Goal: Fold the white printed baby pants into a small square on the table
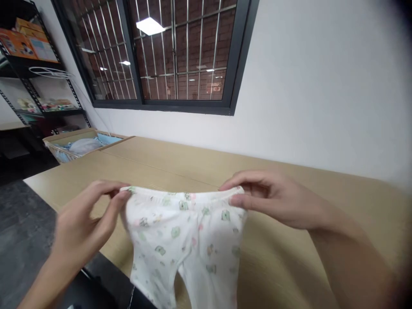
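Both hands hold up small white pants (183, 240) w/ a pastel print (green, pink, yellow figures), over the near edge of the table (289, 257).

Left hand (86, 223): pinching the left end of the waistband, thumb + fingertips pressed together on the cloth. Back of hand faces the camera, forearm comes in from bottom left.

Right hand (273, 199): pinching the right end of the waistband, thumb under, fingers over the top, closed on the fabric. Forearm runs off to bottom right, blurred.

Pants: waistband stretched roughly level btwn the 2 hands, gathered elastic along the top. The 2 legs hang down, split visible at bottom center, leg ends cut off by the frame edge. Can't tell if the lower part touches the table; the top is clearly held above it.

Table: tan, cardboard-like surface w/ a seam line across it, runs back to the white wall (322, 86).

Other stuff: open box (83, 143) at the far left end of the table, w/ pale blue + white items inside, well apart from the hands. Black shelf rack (32, 86) at far left w/ coloured boxes on the top shelf. Dark-framed window (174, 56) w/ bars, brick behind, ceiling lights reflected in the glass. Dark floor at lower left.
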Tool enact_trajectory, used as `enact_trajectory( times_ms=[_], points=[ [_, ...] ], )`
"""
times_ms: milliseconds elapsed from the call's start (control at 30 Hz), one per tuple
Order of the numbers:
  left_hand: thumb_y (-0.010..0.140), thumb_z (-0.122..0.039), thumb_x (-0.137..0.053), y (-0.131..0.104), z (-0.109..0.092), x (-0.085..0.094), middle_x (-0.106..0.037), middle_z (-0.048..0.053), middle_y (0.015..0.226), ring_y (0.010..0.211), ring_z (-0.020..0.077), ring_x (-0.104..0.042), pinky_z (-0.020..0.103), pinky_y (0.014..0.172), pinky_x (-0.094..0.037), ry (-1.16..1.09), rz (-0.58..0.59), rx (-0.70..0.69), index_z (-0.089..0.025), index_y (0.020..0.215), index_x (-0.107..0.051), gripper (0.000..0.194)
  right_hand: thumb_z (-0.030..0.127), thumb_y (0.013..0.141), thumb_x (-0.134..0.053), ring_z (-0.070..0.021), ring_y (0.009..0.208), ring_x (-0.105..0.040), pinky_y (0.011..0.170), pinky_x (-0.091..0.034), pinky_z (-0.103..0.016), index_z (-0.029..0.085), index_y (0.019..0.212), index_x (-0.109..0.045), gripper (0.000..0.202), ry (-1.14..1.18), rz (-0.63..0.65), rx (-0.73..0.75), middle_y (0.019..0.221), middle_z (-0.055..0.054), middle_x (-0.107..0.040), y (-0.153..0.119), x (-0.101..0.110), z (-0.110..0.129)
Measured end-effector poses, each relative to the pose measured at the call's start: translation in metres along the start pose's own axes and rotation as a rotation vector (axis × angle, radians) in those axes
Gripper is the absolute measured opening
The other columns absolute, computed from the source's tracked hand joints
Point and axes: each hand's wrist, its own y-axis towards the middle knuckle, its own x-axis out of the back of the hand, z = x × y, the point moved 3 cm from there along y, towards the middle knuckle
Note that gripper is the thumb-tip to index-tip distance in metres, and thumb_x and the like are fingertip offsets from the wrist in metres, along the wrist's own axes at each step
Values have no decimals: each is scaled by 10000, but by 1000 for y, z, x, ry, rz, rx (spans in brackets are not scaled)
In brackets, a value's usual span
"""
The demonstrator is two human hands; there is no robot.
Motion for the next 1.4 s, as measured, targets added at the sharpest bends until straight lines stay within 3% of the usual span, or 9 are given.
enact_trajectory(
  times_ms=[133, 300, 567, 767, 933, 1100, 1200, 1300, 1400],
  points=[
    [969, -452, -519, 27, 9, -77, -734, -7, 917, 810, 175, -668, 285, 757, -502, -86, 188, -9, -257, 956, -660, 241, 429, 862, -706, -198, 846, -699, 753, -547, -317, 211, 1045, -758, 290, -51, 16, -69, 967, -58, -745, 27, 3, -54],
    [962, -389, -466, 23, 51, -174, -737, 37, 917, 840, 206, -659, 313, 770, -475, -67, 503, 160, -218, 931, -672, 269, 270, 930, -609, -148, 456, -573, 493, -440, -272, 127, 1090, -669, 223, -114, -11, -304, 706, -49, -699, 67, -31, -149],
    [993, -331, -538, -3, 95, -279, -699, 61, 960, 910, 187, -654, 372, 868, -515, 13, 636, 260, -163, 964, -655, 206, 117, 933, -582, -238, 1050, -638, 913, -421, -303, 132, 1051, -700, 167, -293, -149, -240, 1078, -135, -721, 108, -66, -222],
    [980, -409, -594, -12, 115, -304, -669, 64, 1100, 1026, 209, -647, 443, 935, -535, 79, 576, 340, -161, 1104, -639, 281, 255, 995, -552, -190, 904, -654, 807, -476, -285, 109, 1186, -650, 259, -170, -164, -317, 1037, -136, -717, 114, -75, -227],
    [982, -404, -595, -14, 122, -308, -673, 62, 1091, 998, 202, -658, 431, 908, -553, 102, 551, 377, -158, 1120, -636, 285, 550, 878, -685, -108, 489, -470, 458, -356, -232, 166, 858, -679, 385, 135, 223, -435, 614, 4, -591, 85, -88, -212],
    [975, -409, -602, -15, 121, -309, -665, 71, 1134, 1070, 221, -637, 461, 962, -523, 139, 561, 375, -159, 1097, -645, 281, 519, 745, -814, -80, 501, -345, 454, -255, -215, 190, 701, -609, 390, 252, 450, -442, 577, 65, -466, 50, -90, -180],
    [974, -419, -601, -14, 120, -307, -661, 74, 1147, 1074, 224, -634, 466, 967, -518, 151, 573, 377, -162, 1118, -639, 297, 397, 764, -799, -136, 704, -558, 662, -453, -236, 189, 764, -664, 248, 382, 386, -337, 749, 17, -627, 43, -95, -166],
    [973, -427, -598, -10, 116, -303, -660, 73, 1149, 1069, 224, -635, 471, 972, -511, 149, 584, 377, -165, 1126, -637, 306, 282, 797, -721, -195, 956, -651, 908, -488, -297, 184, 857, -698, 117, 600, 202, -340, 916, -33, -713, 44, -102, -167],
    [992, -383, -549, 0, 99, -297, -638, 119, 1237, 1163, 266, -604, 514, 1037, -456, 120, 583, 332, -151, 1203, -611, 319, 247, 843, -644, -205, 965, -685, 900, -512, -303, 167, 926, -693, 126, 783, 60, -378, 939, -69, -733, 44, -108, -173]
  ],
)
